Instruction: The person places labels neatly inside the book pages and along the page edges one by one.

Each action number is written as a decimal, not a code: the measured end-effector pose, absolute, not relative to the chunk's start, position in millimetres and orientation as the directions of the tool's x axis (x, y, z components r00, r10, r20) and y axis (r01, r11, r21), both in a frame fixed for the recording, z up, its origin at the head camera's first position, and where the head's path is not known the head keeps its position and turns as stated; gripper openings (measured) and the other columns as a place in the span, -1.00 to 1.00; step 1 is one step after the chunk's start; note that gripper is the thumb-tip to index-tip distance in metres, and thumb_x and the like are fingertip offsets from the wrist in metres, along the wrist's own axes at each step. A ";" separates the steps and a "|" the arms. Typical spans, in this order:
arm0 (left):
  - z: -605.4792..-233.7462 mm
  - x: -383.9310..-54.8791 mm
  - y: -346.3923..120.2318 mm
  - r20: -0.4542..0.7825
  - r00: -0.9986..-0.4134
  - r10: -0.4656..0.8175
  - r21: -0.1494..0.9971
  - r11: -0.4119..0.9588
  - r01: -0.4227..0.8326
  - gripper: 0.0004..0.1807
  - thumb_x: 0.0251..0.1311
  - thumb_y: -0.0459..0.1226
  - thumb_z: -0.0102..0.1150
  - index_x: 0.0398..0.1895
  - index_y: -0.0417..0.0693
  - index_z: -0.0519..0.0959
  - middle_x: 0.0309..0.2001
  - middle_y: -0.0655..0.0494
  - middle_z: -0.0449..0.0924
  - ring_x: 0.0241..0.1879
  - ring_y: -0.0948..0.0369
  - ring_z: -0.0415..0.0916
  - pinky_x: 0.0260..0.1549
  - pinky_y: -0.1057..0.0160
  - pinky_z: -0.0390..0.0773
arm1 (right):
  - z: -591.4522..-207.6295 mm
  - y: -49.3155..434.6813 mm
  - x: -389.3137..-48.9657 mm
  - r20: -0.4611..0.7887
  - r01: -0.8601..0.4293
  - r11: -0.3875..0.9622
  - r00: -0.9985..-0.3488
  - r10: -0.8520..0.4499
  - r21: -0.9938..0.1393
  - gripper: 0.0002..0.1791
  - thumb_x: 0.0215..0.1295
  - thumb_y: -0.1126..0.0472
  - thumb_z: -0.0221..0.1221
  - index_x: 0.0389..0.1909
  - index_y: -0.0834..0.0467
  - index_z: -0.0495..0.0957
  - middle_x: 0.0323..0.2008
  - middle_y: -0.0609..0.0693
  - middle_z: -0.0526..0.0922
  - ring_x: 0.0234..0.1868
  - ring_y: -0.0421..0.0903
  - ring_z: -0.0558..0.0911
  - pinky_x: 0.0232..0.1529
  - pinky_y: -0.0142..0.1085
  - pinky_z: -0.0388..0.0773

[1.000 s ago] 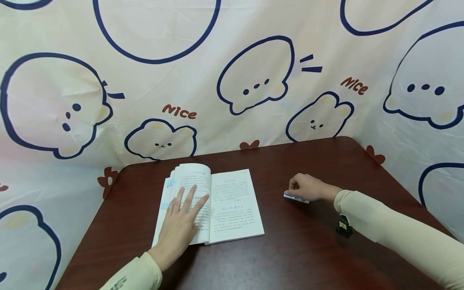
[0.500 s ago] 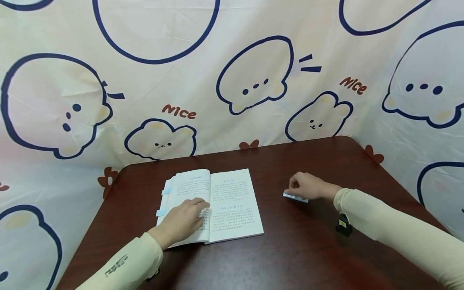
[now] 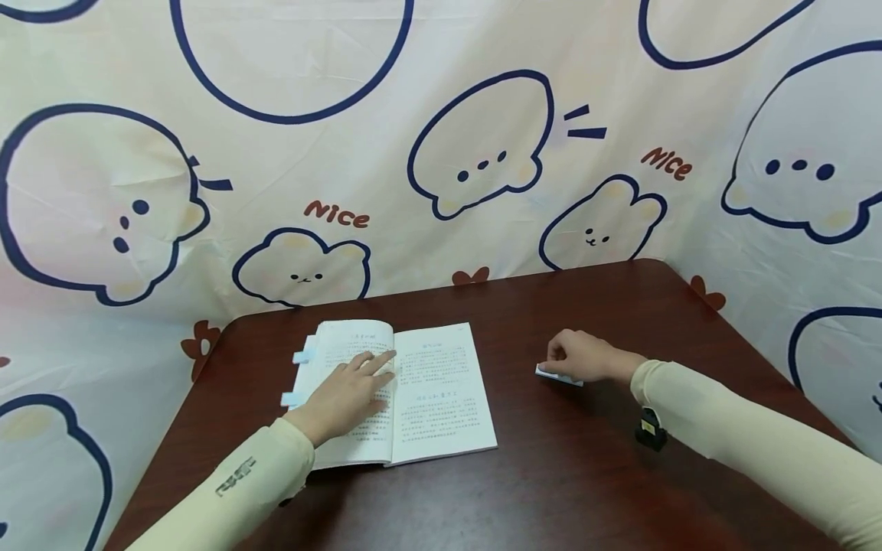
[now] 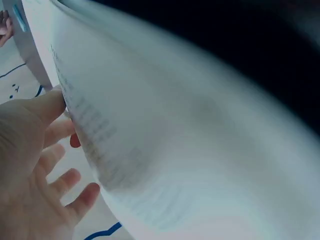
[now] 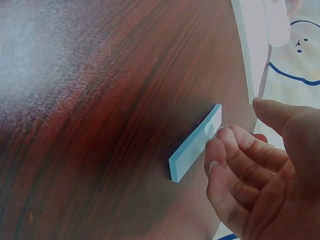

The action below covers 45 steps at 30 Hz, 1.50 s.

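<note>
An open book (image 3: 441, 413) with printed text lies on the table, its left page block curving up toward the spine. Two pale blue sticky tabs (image 3: 292, 399) stick out past the left edge. My left hand (image 3: 347, 394) rests over the left page, fingers spread toward the spine; in the left wrist view the thumb (image 4: 54, 102) is right at the curved page. To the right of the book, my right hand (image 3: 584, 357) is beside a small pale blue pad of sticky notes (image 5: 195, 145). Loosely bent fingertips (image 5: 215, 150) meet the pad's side, and the thumb stays apart.
The dark reddish-brown wooden table (image 3: 551, 474) has rounded far corners. A cream cloth (image 3: 386, 176) with cartoon bear outlines hangs behind it and along both sides. A small black device (image 3: 650, 430) hangs under the right sleeve.
My left hand has lifted its spread fingers off the page, drawn back with fingers bent, then reached out toward the spine again. More of the left tabs shows. The right hand stays beside the pad.
</note>
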<state>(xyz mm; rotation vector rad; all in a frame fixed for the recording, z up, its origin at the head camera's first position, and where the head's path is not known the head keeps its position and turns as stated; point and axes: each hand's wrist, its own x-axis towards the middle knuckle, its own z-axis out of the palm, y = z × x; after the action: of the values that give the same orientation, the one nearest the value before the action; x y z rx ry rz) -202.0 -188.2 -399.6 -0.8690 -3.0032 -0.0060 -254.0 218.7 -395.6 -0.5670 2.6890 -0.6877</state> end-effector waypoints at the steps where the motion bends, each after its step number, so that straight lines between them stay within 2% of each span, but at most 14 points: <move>1: -398.7 -202.2 -188.6 -0.004 -0.844 0.537 0.018 0.844 0.537 -0.49 0.30 -0.20 0.32 0.30 -0.07 0.56 0.53 -0.06 0.26 0.44 -0.19 0.30 0.26 -0.25 0.45 | -395.4 218.8 -254.2 -0.190 -0.304 0.804 -0.872 -0.451 -0.512 -0.66 0.45 0.02 0.19 -0.44 0.18 0.61 -0.65 -0.11 0.47 -0.61 -0.20 0.46 -0.54 -0.33 0.40; 6: -395.1 -201.3 -188.1 -0.118 -0.856 0.503 0.142 0.862 0.487 -0.52 0.35 -0.31 0.23 0.34 0.01 0.53 0.53 -0.11 0.27 0.52 -0.24 0.16 0.38 -0.22 0.32 | -397.1 218.0 -255.3 -0.186 -0.313 0.792 -0.865 -0.465 -0.524 -0.66 0.44 0.02 0.20 -0.45 0.17 0.61 -0.67 -0.12 0.46 -0.63 -0.21 0.46 -0.55 -0.33 0.41; 10: -394.3 -201.3 -188.4 -0.182 -0.868 0.461 0.216 0.880 0.422 -0.53 0.40 -0.30 0.18 0.36 -0.02 0.51 0.54 -0.13 0.23 0.55 -0.21 0.11 0.43 -0.18 0.26 | -399.5 218.3 -256.5 -0.191 -0.306 0.797 -0.868 -0.458 -0.521 -0.67 0.44 0.02 0.20 -0.45 0.16 0.61 -0.68 -0.12 0.46 -0.64 -0.20 0.46 -0.55 -0.33 0.41; 12: -395.4 -201.8 -190.4 -0.200 -0.868 0.455 0.239 0.882 0.407 -0.48 0.40 -0.21 0.20 0.40 -0.05 0.47 0.57 -0.13 0.18 0.56 -0.18 0.11 0.45 -0.17 0.24 | -400.7 218.6 -257.6 -0.195 -0.299 0.799 -0.870 -0.453 -0.522 -0.67 0.44 0.03 0.20 -0.45 0.16 0.60 -0.68 -0.12 0.46 -0.64 -0.20 0.46 -0.55 -0.33 0.40; 15: -399.8 -203.1 -195.0 -0.222 -0.864 0.453 0.251 0.882 0.399 -0.27 0.31 0.03 0.28 0.47 -0.05 0.37 0.60 -0.13 0.07 0.58 -0.13 0.08 0.46 -0.15 0.24 | -401.6 219.0 -258.2 -0.196 -0.301 0.798 -0.868 -0.456 -0.523 -0.67 0.44 0.03 0.19 -0.45 0.16 0.60 -0.68 -0.12 0.46 -0.65 -0.19 0.45 -0.55 -0.32 0.39; 18: -404.5 -205.1 -198.8 -0.232 -0.866 0.443 0.230 0.890 0.393 -0.05 0.13 0.25 0.33 0.52 0.03 0.31 0.63 -0.11 -0.03 0.59 -0.09 0.06 0.43 -0.13 0.29 | -402.0 220.3 -257.2 -0.201 -0.295 0.800 -0.869 -0.452 -0.523 -0.67 0.45 0.02 0.19 -0.45 0.16 0.60 -0.69 -0.12 0.45 -0.66 -0.20 0.44 -0.56 -0.32 0.38; 20: -407.1 -206.7 -201.9 -0.219 -0.868 0.447 0.203 0.891 0.407 0.00 0.06 0.30 0.34 0.53 0.09 0.30 0.63 -0.12 -0.04 0.58 -0.11 0.07 0.40 -0.16 0.33 | -401.9 221.2 -256.5 -0.205 -0.293 0.802 -0.869 -0.450 -0.521 -0.66 0.45 0.02 0.18 -0.45 0.15 0.60 -0.69 -0.11 0.46 -0.66 -0.20 0.44 -0.56 -0.32 0.37; 22: -409.5 -207.9 -204.2 -0.200 -0.868 0.455 0.175 0.888 0.425 0.01 0.02 0.34 0.31 0.53 0.18 0.30 0.63 -0.11 -0.02 0.57 -0.15 0.07 0.37 -0.24 0.33 | -401.8 222.0 -256.3 -0.208 -0.287 0.805 -0.871 -0.445 -0.518 -0.67 0.45 0.02 0.19 -0.45 0.15 0.60 -0.68 -0.10 0.48 -0.65 -0.20 0.45 -0.56 -0.33 0.38; 26: -416.1 -208.8 -206.8 -0.175 -0.865 0.470 0.171 0.880 0.443 -0.01 0.01 0.39 0.25 0.54 0.35 0.26 0.64 -0.07 -0.04 0.58 -0.30 -0.07 0.31 -0.50 0.18 | -400.8 223.1 -256.6 -0.192 -0.303 0.801 -0.870 -0.453 -0.516 -0.68 0.45 0.03 0.19 -0.44 0.16 0.60 -0.65 -0.07 0.51 -0.63 -0.21 0.45 -0.55 -0.33 0.39; 29: -420.9 -208.8 -206.8 -0.172 -0.862 0.476 0.206 0.873 0.441 -0.05 0.05 0.39 0.22 0.54 0.43 0.24 0.66 -0.06 -0.11 0.57 -0.39 -0.16 0.28 -0.56 0.12 | -399.7 223.5 -256.7 -0.188 -0.305 0.797 -0.870 -0.456 -0.521 -0.69 0.45 0.05 0.19 -0.43 0.17 0.60 -0.65 -0.08 0.50 -0.62 -0.21 0.45 -0.53 -0.33 0.39; 35: -424.0 -207.9 -204.2 -0.180 -0.850 0.494 0.267 0.857 0.441 -0.12 0.14 0.36 0.17 0.54 0.46 0.22 0.67 -0.11 -0.24 0.56 -0.43 -0.19 0.32 -0.50 0.16 | -397.0 223.8 -256.2 -0.195 -0.303 0.797 -0.868 -0.457 -0.523 -0.69 0.46 0.05 0.18 -0.43 0.18 0.61 -0.66 -0.08 0.51 -0.61 -0.22 0.45 -0.52 -0.33 0.41; 40: -421.6 -211.8 -201.2 -0.141 -0.848 0.510 0.269 0.844 0.463 -0.05 0.06 0.35 0.27 0.54 0.42 0.23 0.64 -0.15 -0.13 0.59 -0.30 -0.13 0.35 -0.41 0.22 | -396.8 224.2 -256.2 -0.189 -0.303 0.792 -0.868 -0.459 -0.530 -0.68 0.46 0.06 0.19 -0.44 0.19 0.61 -0.66 -0.06 0.52 -0.61 -0.21 0.46 -0.53 -0.33 0.41; 45: -418.2 -214.7 -200.7 -0.106 -0.851 0.515 0.205 0.849 0.488 -0.09 0.02 0.34 0.32 0.48 0.35 0.36 0.59 -0.17 0.02 0.58 -0.25 -0.08 0.39 -0.38 0.17 | -398.6 224.3 -257.7 -0.193 -0.304 0.798 -0.869 -0.456 -0.521 -0.69 0.46 0.03 0.18 -0.41 0.16 0.62 -0.63 -0.08 0.51 -0.59 -0.21 0.47 -0.53 -0.33 0.41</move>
<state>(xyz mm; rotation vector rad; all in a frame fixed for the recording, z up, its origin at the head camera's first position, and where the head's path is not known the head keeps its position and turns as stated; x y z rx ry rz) -214.7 -200.7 -418.2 -0.8653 -3.1713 -0.2830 -257.7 224.3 -398.6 -0.5817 2.6776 -0.6997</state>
